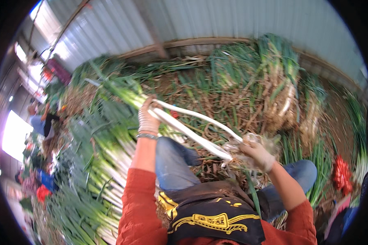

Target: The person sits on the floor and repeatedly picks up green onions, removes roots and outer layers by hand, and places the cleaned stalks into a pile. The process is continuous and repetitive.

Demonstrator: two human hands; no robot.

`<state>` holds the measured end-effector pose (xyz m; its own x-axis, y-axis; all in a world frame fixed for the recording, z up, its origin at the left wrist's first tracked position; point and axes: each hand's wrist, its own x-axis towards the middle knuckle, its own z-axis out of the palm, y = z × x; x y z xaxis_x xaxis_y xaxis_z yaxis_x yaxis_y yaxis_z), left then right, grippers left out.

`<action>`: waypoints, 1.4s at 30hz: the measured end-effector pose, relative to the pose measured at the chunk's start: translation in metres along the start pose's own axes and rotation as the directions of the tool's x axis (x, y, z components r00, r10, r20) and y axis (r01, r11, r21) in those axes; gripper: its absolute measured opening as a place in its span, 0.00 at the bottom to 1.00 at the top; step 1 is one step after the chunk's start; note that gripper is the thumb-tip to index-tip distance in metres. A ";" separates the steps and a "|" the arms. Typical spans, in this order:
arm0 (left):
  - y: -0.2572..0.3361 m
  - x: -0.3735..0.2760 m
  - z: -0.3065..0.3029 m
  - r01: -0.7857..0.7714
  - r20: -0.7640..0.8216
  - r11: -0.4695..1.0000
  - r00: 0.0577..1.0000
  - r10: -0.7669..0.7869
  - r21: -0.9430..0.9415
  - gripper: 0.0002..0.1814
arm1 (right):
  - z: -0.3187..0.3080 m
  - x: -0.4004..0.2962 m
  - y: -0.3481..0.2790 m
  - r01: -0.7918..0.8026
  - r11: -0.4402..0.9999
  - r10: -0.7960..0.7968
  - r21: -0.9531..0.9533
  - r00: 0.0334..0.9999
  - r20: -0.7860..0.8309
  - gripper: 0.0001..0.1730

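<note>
Gloved, my left hand (149, 114) is closed around several long green onions (190, 133) where the white shanks turn into green leaves. Their white stalks slant down to the right across my lap. My right hand (257, 151), in a pale glove, is at the root end of one stalk, with blurred peelings or roots around its fingers; what exactly it grips is partly hidden. Beside my left arm lies a large pile of cleaned green onions (116, 162) with white shanks. Trimmings and dry husks (230, 174) cover the ground between my knees.
Unpeeled green onions with soil-covered roots (279, 107) lie ahead to the right, near a corrugated metal wall (202, 18). A red plastic bundle (342, 174) sits at the right. Another person (40, 121) is at the far left, near a blue container (47, 180).
</note>
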<state>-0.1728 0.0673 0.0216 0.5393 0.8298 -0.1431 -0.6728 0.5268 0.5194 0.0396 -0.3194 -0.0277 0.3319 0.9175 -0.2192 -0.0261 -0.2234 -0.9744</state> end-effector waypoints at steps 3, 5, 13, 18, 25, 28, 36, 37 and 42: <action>0.008 0.009 -0.025 -0.067 -0.041 0.997 0.997 0.069 0.049 0.08 | 0.006 -0.040 -0.057 -0.216 0.881 0.271 -0.421 0.960 0.074 0.15; 0.010 0.004 -0.027 -0.184 -0.136 0.977 0.971 0.198 0.110 0.09 | 0.017 -0.072 -0.068 -0.221 0.857 0.288 -0.465 0.954 0.077 0.16; 0.057 -0.022 -0.031 0.082 0.108 0.992 0.992 -0.072 -0.092 0.09 | -0.055 -0.095 -0.010 -0.207 0.537 0.330 -0.818 0.944 -0.023 0.26; 0.066 -0.061 0.008 -0.007 0.149 0.994 0.989 -0.009 0.109 0.10 | -0.118 -0.039 0.023 0.002 0.080 0.188 -0.997 0.982 0.017 0.27; 0.138 -0.136 0.045 -0.121 0.345 0.989 0.935 0.086 0.083 0.15 | -0.183 0.021 0.031 -0.031 0.072 0.374 -0.997 0.927 -0.002 0.23; 0.190 -0.180 0.056 -0.162 0.306 0.982 0.944 0.126 0.095 0.15 | -0.178 0.035 0.017 -0.347 0.016 0.441 -0.938 0.844 -0.305 0.26; 0.366 -0.359 0.067 -0.466 0.195 0.586 0.863 0.466 0.662 0.24 | -0.159 0.069 0.017 0.014 -0.122 0.560 -0.992 0.827 -0.057 0.29; 0.387 -0.388 0.067 -0.491 0.136 0.467 0.782 0.608 0.735 0.22 | -0.145 0.063 0.006 0.007 -0.104 0.542 -0.995 0.839 -0.051 0.29; 0.446 -0.577 0.043 -0.099 -0.187 0.296 0.578 0.794 0.950 0.19 | -0.114 0.090 0.015 0.201 0.117 0.568 -0.972 0.790 0.232 0.27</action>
<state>-0.7621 -0.1848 0.3721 -0.3171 0.9327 0.1719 0.2279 -0.1010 0.9684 0.1766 -0.2777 -0.0568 0.0287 0.6739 -0.7382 0.9808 -0.1614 -0.1092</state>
